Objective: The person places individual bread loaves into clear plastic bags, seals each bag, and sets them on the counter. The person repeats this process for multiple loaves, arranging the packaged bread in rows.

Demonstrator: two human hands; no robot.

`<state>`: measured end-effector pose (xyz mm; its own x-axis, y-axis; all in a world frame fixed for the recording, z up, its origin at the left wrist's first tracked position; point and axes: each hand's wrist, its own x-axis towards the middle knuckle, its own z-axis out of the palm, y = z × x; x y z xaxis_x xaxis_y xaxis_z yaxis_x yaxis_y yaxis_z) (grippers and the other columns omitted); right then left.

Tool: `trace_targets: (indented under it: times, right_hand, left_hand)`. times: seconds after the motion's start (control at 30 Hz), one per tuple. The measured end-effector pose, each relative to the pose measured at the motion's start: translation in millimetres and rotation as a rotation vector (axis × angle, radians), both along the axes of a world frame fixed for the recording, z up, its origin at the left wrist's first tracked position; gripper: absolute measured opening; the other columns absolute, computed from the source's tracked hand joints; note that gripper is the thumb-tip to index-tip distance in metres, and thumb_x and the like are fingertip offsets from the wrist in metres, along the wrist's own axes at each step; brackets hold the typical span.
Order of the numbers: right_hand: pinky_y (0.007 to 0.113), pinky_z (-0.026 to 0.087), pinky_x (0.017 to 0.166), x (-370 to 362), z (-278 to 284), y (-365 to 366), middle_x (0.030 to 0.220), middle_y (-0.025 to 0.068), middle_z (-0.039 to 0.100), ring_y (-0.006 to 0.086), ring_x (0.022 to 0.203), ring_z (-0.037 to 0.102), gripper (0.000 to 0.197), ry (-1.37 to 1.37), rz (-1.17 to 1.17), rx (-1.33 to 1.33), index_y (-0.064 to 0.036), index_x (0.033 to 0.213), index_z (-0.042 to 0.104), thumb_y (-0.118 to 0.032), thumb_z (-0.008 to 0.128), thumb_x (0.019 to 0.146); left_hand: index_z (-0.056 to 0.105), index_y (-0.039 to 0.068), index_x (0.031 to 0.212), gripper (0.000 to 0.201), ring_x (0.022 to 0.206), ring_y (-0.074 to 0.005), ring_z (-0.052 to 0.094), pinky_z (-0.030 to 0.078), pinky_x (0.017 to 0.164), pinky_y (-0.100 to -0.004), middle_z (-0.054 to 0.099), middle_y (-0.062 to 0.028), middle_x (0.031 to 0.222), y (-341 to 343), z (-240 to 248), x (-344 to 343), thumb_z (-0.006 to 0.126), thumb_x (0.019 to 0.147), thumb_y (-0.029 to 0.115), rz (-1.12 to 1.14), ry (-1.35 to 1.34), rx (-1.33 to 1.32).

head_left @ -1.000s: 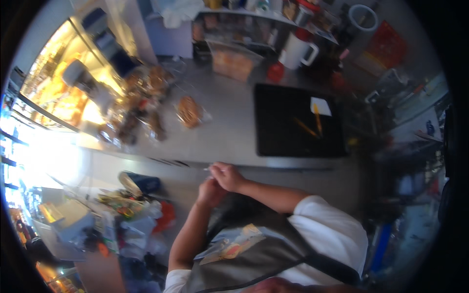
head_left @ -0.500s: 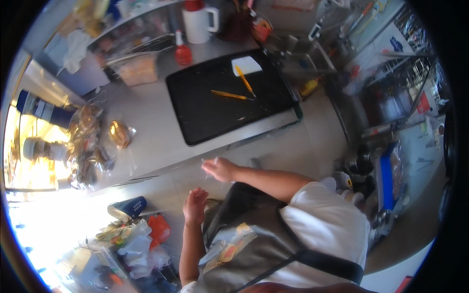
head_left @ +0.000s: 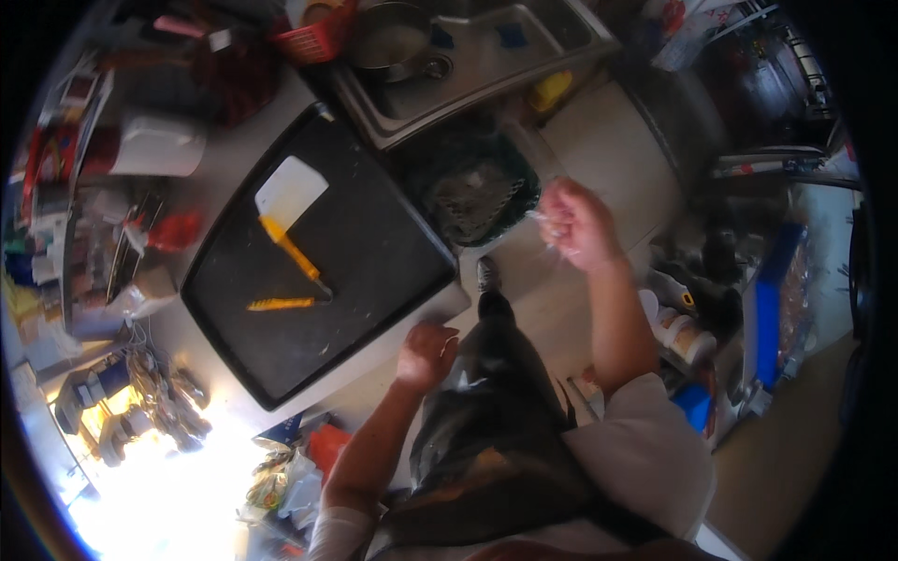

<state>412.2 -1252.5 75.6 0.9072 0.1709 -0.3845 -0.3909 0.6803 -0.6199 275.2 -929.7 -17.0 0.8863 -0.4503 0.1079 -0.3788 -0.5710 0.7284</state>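
Note:
My right hand (head_left: 580,227) is raised over the floor, beside a dark green bin (head_left: 531,173). Its fingers are closed on a wispy scrap of clear plastic film (head_left: 537,216). My left hand (head_left: 426,358) is just off the front edge of the counter, close to a black tray (head_left: 360,323). Its fingers are curled in, with a thin pale loop at their tips that I cannot name. On the tray lie a spatula (head_left: 292,192) with a broad white blade and yellow handle, and a slim yellow-handled tool (head_left: 281,304), their ends nearly meeting.
Beyond the bin is a metal sink (head_left: 412,117) with a pan (head_left: 388,42) and a red basket (head_left: 318,39). A white jug (head_left: 159,147) and a blurred red bottle (head_left: 175,231) stand left of the tray. Shelving with a blue-edged tray (head_left: 769,304) is on the right.
The view has swung right, bringing the sink and bin closer. My right hand has moved from near the counter edge to beside the bin; my left hand is now near the tray's front edge.

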Motion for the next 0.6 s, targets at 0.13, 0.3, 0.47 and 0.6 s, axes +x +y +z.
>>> trace_targets:
  times: [0.13,0.3,0.47,0.6]
  right_hand:
    - [0.023,0.026,0.047,40.3,-47.4,-70.2,0.063,-0.0055,0.035,0.0074,0.054,0.033,0.028,-0.237,0.145,0.261,-0.0110,0.083,0.053,-0.033,0.059,0.099]
    - [0.024,0.032,0.050,86.6,-254.2,-61.9,0.065,-0.0020,0.040,0.0121,0.056,0.038,0.029,-0.211,0.138,0.740,-0.0093,0.086,0.055,-0.035,0.061,0.098]
    - [0.039,0.051,0.073,104.2,-451.5,11.4,0.093,0.0095,0.059,0.0238,0.077,0.057,0.021,0.835,-0.214,-0.309,-0.0072,0.110,0.060,-0.023,0.053,0.098]
    - [0.037,0.051,0.070,94.4,-473.7,-1.0,0.097,0.0100,0.060,0.0241,0.077,0.058,0.026,0.626,0.085,-0.474,-0.0094,0.117,0.061,-0.022,0.049,0.099]
  left_hand:
    - [0.068,0.012,0.084,0.009,0.065,-0.0237,0.062,0.052,0.056,-0.0353,0.064,-0.0058,0.075,-19.5,-28.0,27.5,0.074,0.077,0.012,-0.121,-0.186,0.181]
    - [0.063,0.015,0.066,0.012,0.052,-0.0196,0.058,0.048,0.048,-0.0334,0.057,-0.0016,0.061,-24.9,-34.2,27.7,0.072,0.067,0.008,-0.077,-0.163,0.173]
    - [0.063,0.019,0.064,0.012,0.054,-0.0148,0.057,0.046,0.051,-0.0280,0.056,0.0029,0.061,-18.7,-41.1,16.5,0.074,0.063,0.014,-0.086,-0.268,0.293]
    - [0.067,0.021,0.081,0.015,0.072,-0.0145,0.059,0.045,0.061,-0.0294,0.058,0.0031,0.084,-13.7,-46.8,7.2,0.077,0.070,0.023,-0.089,-0.244,0.315]
